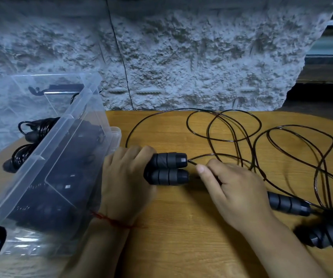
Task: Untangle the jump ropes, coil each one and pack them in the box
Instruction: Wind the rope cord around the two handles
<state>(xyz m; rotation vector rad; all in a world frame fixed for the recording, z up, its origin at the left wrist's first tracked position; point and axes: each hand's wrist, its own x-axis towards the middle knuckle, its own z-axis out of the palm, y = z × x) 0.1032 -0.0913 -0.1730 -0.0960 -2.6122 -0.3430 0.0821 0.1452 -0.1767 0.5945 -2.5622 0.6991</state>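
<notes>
A: What is laid out, biggest first?

B: A wooden table (181,247) carries everything. On its left side stands a clear plastic storage box (47,157), with coiled black ropes (39,127) already inside. Across the right half a thin black cord (223,140) sprawls in loose loops that cross one another.

A: And the hands?

B: The left hand (125,177) grips a pair of black ribbed foam handles (167,169) side by side, just right of the box. The right hand (233,189) lies just beside the handle ends, thumb and curled fingers pinching the cord where it leaves them. Two more foam handles (288,203) lie near the right forearm, and no hand touches them.

A: How will the rope behave?

B: I judge the cord light, slick and springy, apt to spring out of a coil and to snag where loops cross. The foam looks soft and grippy, so the handles are the anchor: take them together in one hand and draw the cord in close to them, loop by loop
</notes>
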